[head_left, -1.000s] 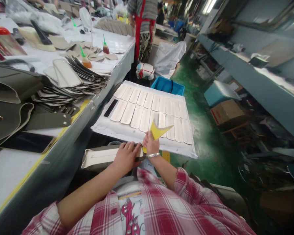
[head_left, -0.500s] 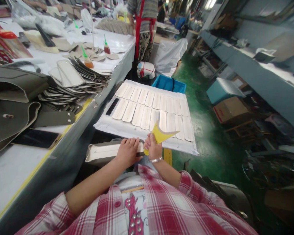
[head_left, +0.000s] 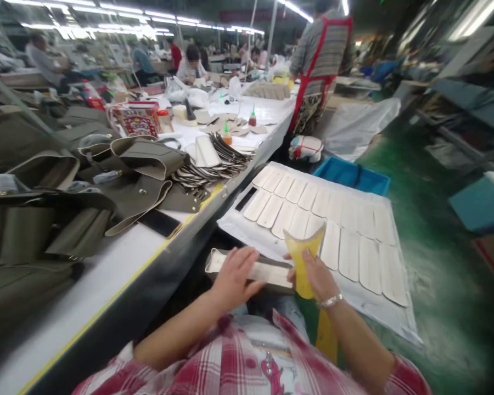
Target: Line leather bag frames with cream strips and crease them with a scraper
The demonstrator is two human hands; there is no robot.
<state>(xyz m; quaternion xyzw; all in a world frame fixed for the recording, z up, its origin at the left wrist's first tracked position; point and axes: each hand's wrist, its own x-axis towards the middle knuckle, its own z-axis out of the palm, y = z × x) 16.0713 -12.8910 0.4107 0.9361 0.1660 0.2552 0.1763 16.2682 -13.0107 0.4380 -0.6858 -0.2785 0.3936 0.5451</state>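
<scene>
Over the lap (head_left: 293, 311), bag (head_left: 274, 274) crosswise

Right of the long white worktop (head_left: 119, 263), a white rectangular board (head_left: 247, 233) bears two rows of cream rounded strips (head_left: 331, 247). Behind the board is a blue plastic crate (head_left: 337, 173); before it, a long cream-and-grey piece (head_left: 278, 275). Olive-grey leather-like bags (head_left: 152, 156) lie on the worktop.
</scene>
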